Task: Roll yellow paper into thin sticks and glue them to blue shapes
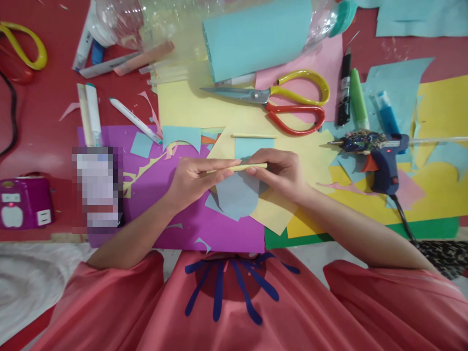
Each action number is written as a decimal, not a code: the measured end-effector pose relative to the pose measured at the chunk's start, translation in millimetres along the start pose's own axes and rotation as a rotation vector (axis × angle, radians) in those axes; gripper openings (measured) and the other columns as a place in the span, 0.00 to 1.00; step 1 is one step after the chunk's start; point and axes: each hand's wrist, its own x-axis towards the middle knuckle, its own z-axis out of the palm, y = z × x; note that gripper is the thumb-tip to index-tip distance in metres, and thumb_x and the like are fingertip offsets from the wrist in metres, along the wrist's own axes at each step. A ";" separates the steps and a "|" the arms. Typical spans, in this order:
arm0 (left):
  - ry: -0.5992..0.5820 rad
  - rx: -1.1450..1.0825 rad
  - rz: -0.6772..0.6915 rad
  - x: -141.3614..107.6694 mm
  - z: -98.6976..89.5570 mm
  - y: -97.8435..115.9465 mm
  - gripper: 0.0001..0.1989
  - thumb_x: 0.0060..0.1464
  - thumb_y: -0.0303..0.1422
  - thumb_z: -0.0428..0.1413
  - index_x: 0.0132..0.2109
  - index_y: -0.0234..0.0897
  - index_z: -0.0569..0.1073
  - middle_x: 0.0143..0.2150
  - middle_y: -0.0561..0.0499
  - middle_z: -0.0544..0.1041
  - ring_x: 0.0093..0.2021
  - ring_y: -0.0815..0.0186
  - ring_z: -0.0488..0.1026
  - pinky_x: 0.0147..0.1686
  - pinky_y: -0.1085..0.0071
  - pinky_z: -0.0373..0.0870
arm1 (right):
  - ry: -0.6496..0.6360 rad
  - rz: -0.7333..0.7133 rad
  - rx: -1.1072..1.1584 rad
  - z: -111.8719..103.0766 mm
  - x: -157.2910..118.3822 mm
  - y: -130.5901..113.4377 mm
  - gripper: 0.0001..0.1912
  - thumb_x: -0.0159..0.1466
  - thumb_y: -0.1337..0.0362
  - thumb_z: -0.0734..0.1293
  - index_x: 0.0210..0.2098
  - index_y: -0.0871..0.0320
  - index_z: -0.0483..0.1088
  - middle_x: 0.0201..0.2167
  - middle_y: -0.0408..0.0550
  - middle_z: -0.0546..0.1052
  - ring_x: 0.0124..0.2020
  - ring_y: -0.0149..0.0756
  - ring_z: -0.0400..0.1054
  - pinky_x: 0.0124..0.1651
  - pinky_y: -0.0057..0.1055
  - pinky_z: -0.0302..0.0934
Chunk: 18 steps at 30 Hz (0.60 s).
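Note:
Both hands pinch a thin pale yellow paper strip (239,168), rolled or folded narrow and held level above the paper pile. My left hand (195,178) is closed on its left part, and my right hand (280,173) is closed on its right part. Beneath them lies a light blue paper piece (237,195) with a rounded lower edge. Just beyond my fingers, another slim yellow strip (254,136) rests along the top of a light blue piece. Farther away are scissors (268,100) with one yellow and one red handle, blades apart.
A plastic bottle wrapped in blue paper (259,41) lies at the back. On the right sits a glue gun (383,156) with its cord running toward me. Markers (135,119), a blurred phone-like object (97,190) and a purple power socket box (25,202) are on the left.

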 end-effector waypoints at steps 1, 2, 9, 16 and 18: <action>-0.009 0.001 0.012 0.1 -0.3 -0.4 0.12 0.48 0.41 0.62 0.40 0.45 0.82 0.25 0.53 0.80 0.16 0.74 0.64 0.13 0.78 0.56 | -0.001 0.011 -0.003 0.1 0.1 -0.1 0.13 0.60 0.54 0.69 0.30 0.58 0.77 0.28 0.47 0.79 0.28 0.30 0.72 0.32 0.27 0.65; -0.017 0.002 0.020 0.2 -0.6 -0.7 0.12 0.49 0.41 0.61 0.41 0.45 0.82 0.26 0.52 0.81 0.16 0.74 0.64 0.13 0.78 0.56 | 0.001 0.017 -0.005 0.2 0.2 -0.1 0.14 0.60 0.54 0.69 0.29 0.59 0.76 0.27 0.47 0.79 0.28 0.30 0.71 0.32 0.27 0.65; -0.027 -0.011 0.020 1.1 -0.1 -0.8 0.12 0.49 0.42 0.61 0.40 0.45 0.82 0.31 0.51 0.82 0.18 0.73 0.68 0.16 0.77 0.65 | 0.018 0.002 -0.011 0.2 0.4 0.0 0.12 0.59 0.56 0.70 0.30 0.59 0.77 0.27 0.46 0.79 0.27 0.29 0.71 0.31 0.27 0.64; -0.059 -0.031 0.140 3.6 0.1 -1.5 0.09 0.52 0.39 0.60 0.40 0.47 0.82 0.35 0.50 0.82 0.26 0.70 0.73 0.23 0.75 0.70 | 0.038 0.044 -0.014 2.4 -0.8 -1.3 0.15 0.59 0.52 0.69 0.29 0.58 0.77 0.26 0.46 0.79 0.26 0.29 0.70 0.30 0.28 0.63; -0.055 -0.037 0.220 6.5 -0.6 -3.6 0.07 0.52 0.38 0.60 0.38 0.48 0.82 0.37 0.49 0.81 0.34 0.67 0.75 0.31 0.72 0.74 | 0.038 0.047 -0.014 2.7 -1.1 -1.4 0.14 0.59 0.53 0.69 0.28 0.58 0.77 0.26 0.46 0.79 0.26 0.29 0.70 0.30 0.27 0.63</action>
